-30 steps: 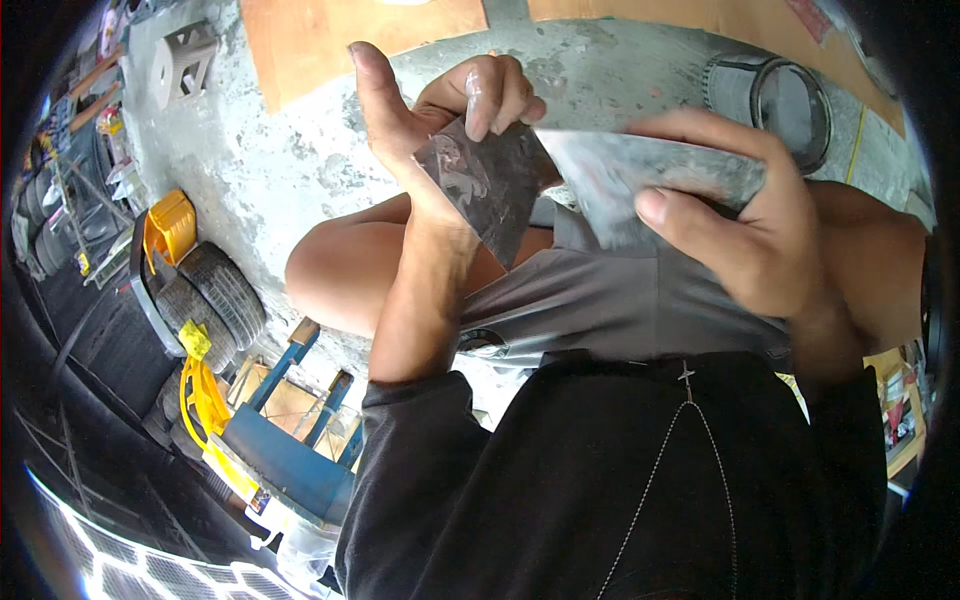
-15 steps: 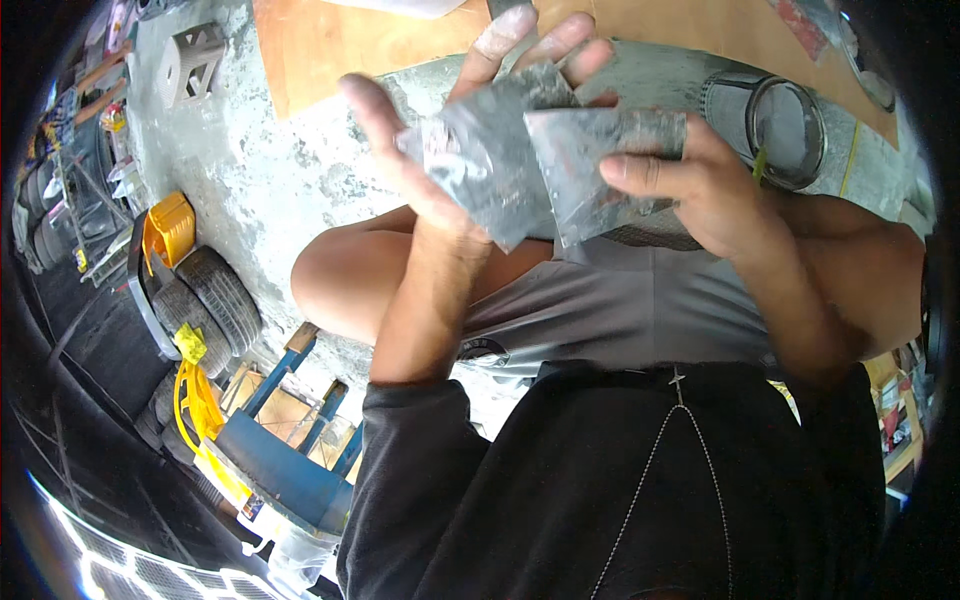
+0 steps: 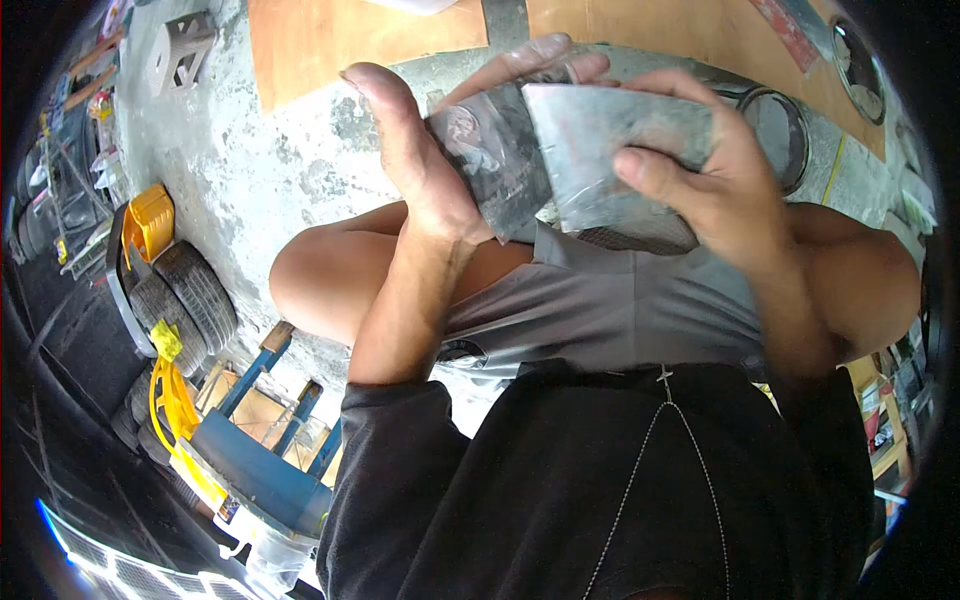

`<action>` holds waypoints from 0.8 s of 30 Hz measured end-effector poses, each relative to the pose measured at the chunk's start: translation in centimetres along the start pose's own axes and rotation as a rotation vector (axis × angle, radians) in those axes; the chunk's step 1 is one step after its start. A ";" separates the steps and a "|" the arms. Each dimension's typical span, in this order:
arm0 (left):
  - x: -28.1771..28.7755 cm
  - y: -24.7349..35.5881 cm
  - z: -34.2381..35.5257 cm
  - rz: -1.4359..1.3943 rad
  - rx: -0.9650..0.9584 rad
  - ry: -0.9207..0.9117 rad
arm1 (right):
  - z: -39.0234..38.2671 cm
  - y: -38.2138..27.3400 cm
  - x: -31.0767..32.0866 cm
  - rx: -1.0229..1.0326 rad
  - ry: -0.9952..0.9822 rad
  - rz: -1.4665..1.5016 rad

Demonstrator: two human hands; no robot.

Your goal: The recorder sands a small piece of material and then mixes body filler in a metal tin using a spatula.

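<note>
My left hand [image 3: 415, 165] is turned palm up, thumb and fingers stretched out, with a thin dark grey square plate [image 3: 490, 165] lying across its palm and fingers. Pinched between the thumb and fingers of my right hand [image 3: 725, 180] is a second thin plate [image 3: 585, 145], paler grey with a smeared surface. Its left edge overlaps or touches the dark plate; I cannot tell which. Both hands are raised above my lap. The exact kind of the plates does not show. Beyond my right hand stands an open round can [image 3: 802, 140], partly hidden, with pale grey contents.
Plywood sheets [image 3: 370, 50] lie on the mottled grey floor [image 3: 270, 150] ahead. A round tin [image 3: 860, 75] sits at far right. To the left are a perforated metal piece [image 3: 183, 50], a yellow container [image 3: 148, 225], tyres [image 3: 195, 290] and a blue frame [image 3: 260, 465].
The right hand's plate has tilted, so its face shows broader and paler. The left hand's plate looks darker and its fingers have drawn closer together. The view has shifted slightly.
</note>
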State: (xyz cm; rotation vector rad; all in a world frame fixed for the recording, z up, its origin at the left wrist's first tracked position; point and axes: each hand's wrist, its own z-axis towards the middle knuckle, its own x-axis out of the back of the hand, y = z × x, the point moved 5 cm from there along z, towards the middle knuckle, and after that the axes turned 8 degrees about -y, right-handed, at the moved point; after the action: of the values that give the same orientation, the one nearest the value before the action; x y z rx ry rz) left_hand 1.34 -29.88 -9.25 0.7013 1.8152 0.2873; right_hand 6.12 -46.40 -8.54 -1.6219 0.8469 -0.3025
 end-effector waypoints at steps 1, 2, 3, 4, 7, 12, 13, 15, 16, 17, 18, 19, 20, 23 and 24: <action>-0.3 -0.7 -0.1 -0.035 0.043 -0.001 | 0.1 0.3 -0.6 -0.013 -0.051 -0.026; -0.6 -1.4 -0.4 0.134 0.080 -0.022 | 0.0 0.7 -1.0 -0.014 -0.022 -0.045; -1.2 -1.9 -0.9 0.343 0.082 -0.050 | -0.4 1.1 -1.3 -0.020 -0.011 -0.049; -0.8 -2.2 -1.3 0.361 0.093 -0.094 | -0.7 1.1 -1.7 0.036 -0.005 -0.027; -0.4 -3.1 -2.5 0.309 0.207 -0.111 | -2.0 0.9 -2.5 0.159 -0.017 -0.062; -0.6 -4.5 -3.1 0.277 0.270 -0.156 | -3.8 1.8 -3.1 0.239 -0.026 -0.277; -0.4 -4.5 -3.0 0.275 0.273 -0.154 | -4.0 1.6 -3.2 0.296 -0.026 -0.364; -0.6 -4.5 -2.8 0.304 0.291 -0.251 | -4.2 1.9 -3.4 0.309 -0.041 -0.369; -0.7 -4.1 -2.8 0.322 0.309 -0.284 | -4.0 2.1 -3.3 0.252 -0.015 -0.296; -0.9 -4.2 -2.7 0.320 0.312 -0.282 | -3.8 2.3 -3.2 0.195 0.011 -0.224; -1.3 -4.1 -2.5 0.344 0.247 -0.284 | -3.5 2.3 -3.1 0.193 0.011 -0.222; -1.6 -3.8 -2.5 0.373 0.181 -0.285 | -3.3 2.1 -3.2 0.242 -0.004 -0.260; -1.6 -3.4 -2.6 0.363 0.201 -0.276 | -3.1 1.8 -3.4 0.295 -0.020 -0.297; -1.5 -3.1 -3.7 0.286 0.324 -0.256 | -2.7 0.8 -3.9 0.323 -0.004 -0.304; -0.5 -3.4 -4.8 0.601 0.139 -0.275 | -2.9 0.1 -4.0 0.295 -0.033 -0.389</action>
State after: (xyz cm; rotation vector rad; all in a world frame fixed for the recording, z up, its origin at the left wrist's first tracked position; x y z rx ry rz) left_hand -4.10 -32.15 -8.90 1.3161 1.3398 0.4362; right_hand 1.47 -45.88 -6.92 -1.4987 0.4309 -0.6420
